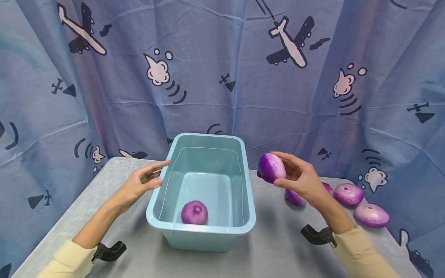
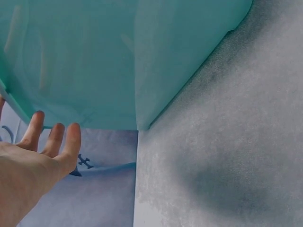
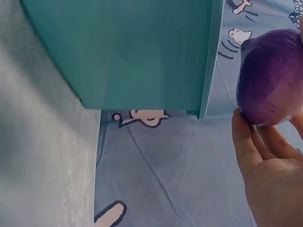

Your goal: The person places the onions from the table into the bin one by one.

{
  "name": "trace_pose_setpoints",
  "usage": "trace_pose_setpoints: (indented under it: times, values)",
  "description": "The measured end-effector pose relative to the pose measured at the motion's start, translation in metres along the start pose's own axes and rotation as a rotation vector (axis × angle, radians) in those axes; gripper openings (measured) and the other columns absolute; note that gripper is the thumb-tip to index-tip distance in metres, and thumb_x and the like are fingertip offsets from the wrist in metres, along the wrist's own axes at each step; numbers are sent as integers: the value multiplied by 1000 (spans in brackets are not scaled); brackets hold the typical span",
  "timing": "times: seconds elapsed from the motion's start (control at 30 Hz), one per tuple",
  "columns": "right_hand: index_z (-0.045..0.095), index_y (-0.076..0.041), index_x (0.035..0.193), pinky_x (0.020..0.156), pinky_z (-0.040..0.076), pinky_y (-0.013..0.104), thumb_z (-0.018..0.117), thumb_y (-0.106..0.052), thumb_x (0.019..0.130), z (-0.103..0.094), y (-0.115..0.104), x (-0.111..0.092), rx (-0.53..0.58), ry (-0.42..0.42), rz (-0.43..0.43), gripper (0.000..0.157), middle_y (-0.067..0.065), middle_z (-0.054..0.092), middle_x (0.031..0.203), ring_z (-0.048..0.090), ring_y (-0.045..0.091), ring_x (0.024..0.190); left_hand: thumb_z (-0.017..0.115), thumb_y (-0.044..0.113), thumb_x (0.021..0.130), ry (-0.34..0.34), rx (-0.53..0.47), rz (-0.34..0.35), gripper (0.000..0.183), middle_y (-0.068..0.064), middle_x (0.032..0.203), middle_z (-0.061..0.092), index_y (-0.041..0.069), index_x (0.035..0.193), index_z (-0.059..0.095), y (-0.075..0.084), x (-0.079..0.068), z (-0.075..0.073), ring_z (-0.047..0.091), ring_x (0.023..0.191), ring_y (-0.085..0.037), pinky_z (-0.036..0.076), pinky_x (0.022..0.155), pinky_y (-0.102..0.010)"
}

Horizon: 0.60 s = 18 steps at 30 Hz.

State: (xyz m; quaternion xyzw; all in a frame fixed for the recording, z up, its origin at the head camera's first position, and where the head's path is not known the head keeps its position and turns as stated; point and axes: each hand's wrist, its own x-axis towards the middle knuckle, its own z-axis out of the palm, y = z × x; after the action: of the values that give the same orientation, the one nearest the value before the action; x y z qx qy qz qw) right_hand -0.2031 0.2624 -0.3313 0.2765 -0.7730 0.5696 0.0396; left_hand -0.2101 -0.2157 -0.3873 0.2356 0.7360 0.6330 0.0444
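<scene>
In the head view a purple-and-white onion (image 1: pixel 272 168) is held up by my right hand (image 1: pixel 303 178), thumb on one side and fingers on the other. The right wrist view shows this onion (image 3: pixel 272 78) beside the tub wall, apart from it. My left hand (image 1: pixel 139 185) is at the left rim of a light blue plastic tub (image 1: pixel 201 228), its fingers fairly straight and touching or nearly touching the rim. Inside the tub, near its front wall, lies another purple onion (image 1: pixel 194 212). The left wrist view shows the left hand (image 2: pixel 42 156) beside the tub's outer wall.
Several more onions lie on the grey table (image 1: pixel 278 247) at the right, among them one with a hole-like mark (image 1: pixel 348 194), a paler one (image 1: pixel 372 215) and one partly behind the right hand (image 1: pixel 294 197). A blue curtain (image 1: pixel 215 77) with printed planes hangs behind the table.
</scene>
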Motion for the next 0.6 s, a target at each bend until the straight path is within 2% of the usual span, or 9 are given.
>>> trace_pose_setpoints:
  times: [0.13,0.4,0.6]
  values:
    - [52,-7,147,89,55,36,76,10,85,7,-2,6,28,-20,-13,69,13,57,140,61,26,119,60,11,101,-2,-2,6,54,-12,156,41,8,153,46,0,0,1,39,141,-29,44,102,-30]
    - [54,-3,145,92,54,37,79,9,83,20,-4,19,114,-48,-62,68,16,58,137,60,30,118,60,11,101,6,-6,4,54,-11,157,39,9,153,46,-1,-2,1,32,143,-37,43,103,-28]
    - [54,-3,145,93,53,38,81,6,82,31,-6,23,109,-62,-67,69,15,57,137,60,31,117,60,11,101,5,-5,-4,54,-10,158,38,9,153,46,0,0,1,32,144,-36,43,102,-29]
